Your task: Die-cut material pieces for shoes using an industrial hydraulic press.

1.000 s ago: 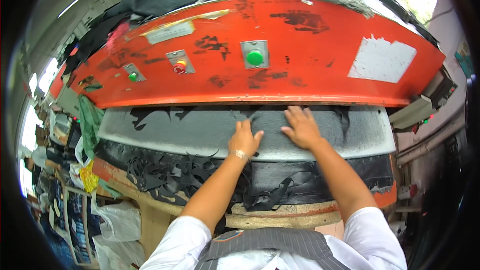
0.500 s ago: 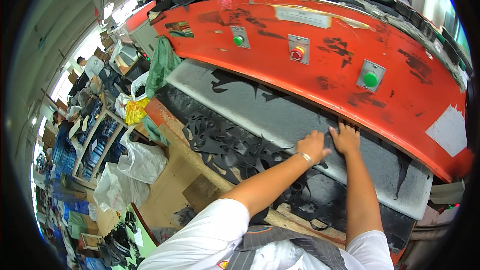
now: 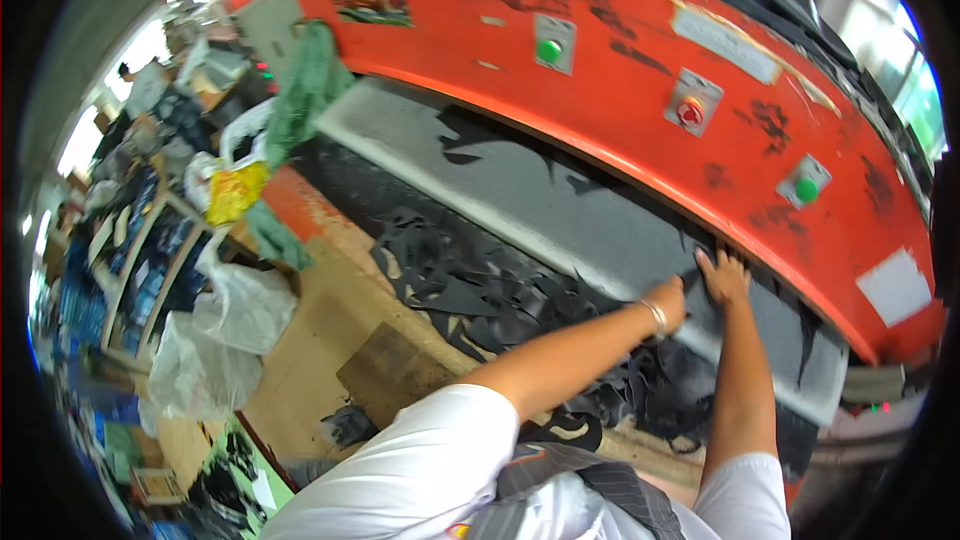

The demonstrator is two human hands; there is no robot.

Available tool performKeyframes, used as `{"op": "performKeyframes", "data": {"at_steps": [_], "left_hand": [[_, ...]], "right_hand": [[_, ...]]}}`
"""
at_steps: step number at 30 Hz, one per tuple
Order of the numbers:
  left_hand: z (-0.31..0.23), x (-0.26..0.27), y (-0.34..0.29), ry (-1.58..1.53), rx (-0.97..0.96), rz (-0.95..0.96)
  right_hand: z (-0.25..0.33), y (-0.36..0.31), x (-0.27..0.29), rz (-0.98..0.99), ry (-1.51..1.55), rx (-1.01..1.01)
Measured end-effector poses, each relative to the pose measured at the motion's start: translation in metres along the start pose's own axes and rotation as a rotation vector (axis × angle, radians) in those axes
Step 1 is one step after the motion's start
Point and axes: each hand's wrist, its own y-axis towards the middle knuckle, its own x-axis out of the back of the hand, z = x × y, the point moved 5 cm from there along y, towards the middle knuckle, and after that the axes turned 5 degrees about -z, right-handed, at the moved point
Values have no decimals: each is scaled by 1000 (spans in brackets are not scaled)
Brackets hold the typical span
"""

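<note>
My left hand (image 3: 662, 306), a band at its wrist, is closed at the grey pad of a red press, its fingertips on a thin black scrap (image 3: 690, 278); much of this scrap is hidden or blurred. Just to its right, my right hand (image 3: 728, 278) lies with fingers stretched and spread on the pad, fingertips at the lower edge of the red beam. The pale-edged grey pad (image 3: 590, 225) runs beneath the beam. More black cut-out sheet (image 3: 470, 135) lies on the pad's far left part, partly under the beam.
The red beam (image 3: 600, 130) carries a red button (image 3: 690, 112) between two green ones. Tangled black offcuts (image 3: 460, 280) heap along the pad's near side. Left are white plastic bags (image 3: 240, 305), a green cloth (image 3: 305, 90), loaded shelves and a person farther back.
The view has swung, so the press sits differently in it. My left hand has gone from spread fingers to a closed grip near my right thumb. My right hand stays flat by the beam.
</note>
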Motion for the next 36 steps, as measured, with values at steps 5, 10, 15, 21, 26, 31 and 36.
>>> {"op": "performKeyframes", "data": {"at_steps": [5, 10, 15, 21, 26, 31, 36], "left_hand": [[33, 48, -36, -14, -295, 19], [52, 141, -90, 65, -174, -115], [188, 270, -118, 267, 22, -447], [303, 351, -189, 581, 101, -682], [306, 339, -170, 458, 419, -383], [261, 272, -150, 379, 353, -85], [253, 258, -160, 233, 130, 237]], "right_hand": [[19, 12, -8, 2, 4, -22], [12, 4, 2, 1, 3, -91], [19, -20, -18, -46, 76, -44], [-33, -176, -42, -187, 388, -129], [65, -250, -41, 157, 660, -230], [144, -233, -128, 148, 752, -8], [324, -213, -36, 60, 1148, 371]]}}
